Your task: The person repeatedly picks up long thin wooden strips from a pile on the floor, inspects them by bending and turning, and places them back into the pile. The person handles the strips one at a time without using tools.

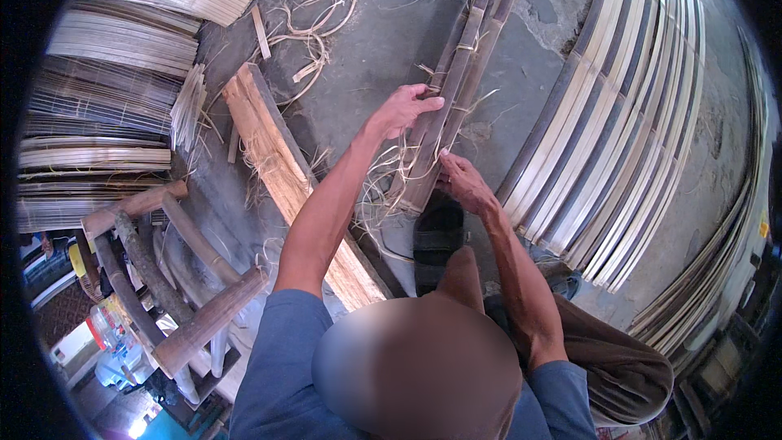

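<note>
Both hands are gripping the bamboo strip bundle [456, 81], whose long axis is running away from the person across the concrete floor [383, 41]. Left hand [403, 110] is clamping higher up; right hand [463, 181] is pinching the near end, closer in.

Even, soft daylight, faint shadows, sharp centre (edges bent, corners black, lower middle blurred).

A grey concrete floor [383, 41] in daylight, littered with pale shavings [314, 28]. Stacks of flat slats [122, 73] lie at far left, long curved strips [635, 122] at right, and a wooden beam [277, 171] runs diagonally between.
</note>
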The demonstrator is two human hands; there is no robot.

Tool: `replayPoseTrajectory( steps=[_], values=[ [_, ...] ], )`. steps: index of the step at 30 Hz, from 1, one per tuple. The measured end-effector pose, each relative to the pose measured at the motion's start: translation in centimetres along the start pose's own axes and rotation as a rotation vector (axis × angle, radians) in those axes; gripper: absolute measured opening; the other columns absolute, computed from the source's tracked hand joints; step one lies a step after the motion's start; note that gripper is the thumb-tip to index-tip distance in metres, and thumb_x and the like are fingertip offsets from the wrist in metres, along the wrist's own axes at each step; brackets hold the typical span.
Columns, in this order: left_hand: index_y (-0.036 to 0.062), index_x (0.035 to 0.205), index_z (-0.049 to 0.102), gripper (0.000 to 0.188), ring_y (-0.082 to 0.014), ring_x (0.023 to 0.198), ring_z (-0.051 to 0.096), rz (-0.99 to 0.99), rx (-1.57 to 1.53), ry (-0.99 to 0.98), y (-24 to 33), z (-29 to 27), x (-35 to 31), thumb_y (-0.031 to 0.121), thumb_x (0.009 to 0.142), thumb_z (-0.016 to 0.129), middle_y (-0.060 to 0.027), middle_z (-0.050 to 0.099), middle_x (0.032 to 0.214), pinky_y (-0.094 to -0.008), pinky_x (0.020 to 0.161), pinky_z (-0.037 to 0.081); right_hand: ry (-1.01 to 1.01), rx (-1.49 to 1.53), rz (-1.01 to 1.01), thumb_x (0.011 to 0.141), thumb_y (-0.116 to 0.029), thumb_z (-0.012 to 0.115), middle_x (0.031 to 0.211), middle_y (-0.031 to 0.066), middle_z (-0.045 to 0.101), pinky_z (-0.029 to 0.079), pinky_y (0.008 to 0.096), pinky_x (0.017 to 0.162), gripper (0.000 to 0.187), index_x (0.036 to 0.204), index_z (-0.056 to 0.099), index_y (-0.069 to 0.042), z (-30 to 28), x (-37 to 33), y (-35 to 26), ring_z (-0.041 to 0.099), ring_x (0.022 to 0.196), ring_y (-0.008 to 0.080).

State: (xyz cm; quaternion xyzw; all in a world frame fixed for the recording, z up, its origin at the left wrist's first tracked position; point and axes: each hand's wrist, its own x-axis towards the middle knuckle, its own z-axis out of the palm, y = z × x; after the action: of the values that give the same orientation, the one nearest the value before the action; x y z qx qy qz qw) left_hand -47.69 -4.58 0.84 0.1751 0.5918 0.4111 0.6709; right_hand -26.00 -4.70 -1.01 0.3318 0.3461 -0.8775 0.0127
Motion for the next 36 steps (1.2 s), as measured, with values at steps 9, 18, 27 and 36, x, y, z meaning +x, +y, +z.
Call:
replayPoseTrajectory(
  steps=[9,18,27,36],
  values=[
    [0.0012,0.117,0.053,0.038,-0.0151,0.088,0.065,0.010,-0.041,-0.008,0.2,-0.4,0.4,0.021,0.087,0.067,-0.0064,0.065,0.104,-0.0324,0.076,0.056,-0.020,-0.024,-0.024,0.100,-0.044,0.037,0.122,0.0086,0.058,0.045,0.0360,0.096,0.049,0.124,0.050,-0.003,-0.5,1.2,0.3,0.056,0.109,0.0193],
    [-0.0004,0.114,0.056,0.030,-0.0142,0.086,0.064,0.010,-0.040,0.020,1.6,-0.4,-0.5,0.016,0.089,0.063,-0.0055,0.065,0.099,-0.0313,0.075,0.055,0.502,-1.024,-0.114,0.098,-0.038,0.044,0.081,0.0124,0.066,0.052,0.0388,0.067,0.043,0.094,0.062,0.001,0.8,-1.5,-3.7,0.064,0.071,0.0214],
    [0.0018,0.105,0.060,0.027,-0.0109,0.078,0.059,0.160,0.259,0.121,3.5,0.8,-2.4,0.025,0.092,0.059,-0.0026,0.063,0.089,-0.0310,0.064,0.050,0.625,-0.776,-0.460,0.086,-0.037,0.065,0.081,0.0174,0.065,0.049,0.0379,0.067,0.037,0.093,0.061,-0.001,2.9,2.3,-7.5,0.065,0.074,0.0266],
    [-0.0015,0.106,0.057,0.031,-0.0368,0.081,0.062,0.764,1.151,0.741,3.0,-1.7,-5.2,0.027,0.096,0.049,-0.0183,0.062,0.084,-0.0429,0.076,0.049,0.551,-0.445,-0.474,0.095,-0.025,0.055,0.079,0.0048,0.062,0.046,0.0269,0.063,0.024,0.097,0.054,-0.002,2.8,2.9,-5.0,0.057,0.073,0.0097]
  ],
)
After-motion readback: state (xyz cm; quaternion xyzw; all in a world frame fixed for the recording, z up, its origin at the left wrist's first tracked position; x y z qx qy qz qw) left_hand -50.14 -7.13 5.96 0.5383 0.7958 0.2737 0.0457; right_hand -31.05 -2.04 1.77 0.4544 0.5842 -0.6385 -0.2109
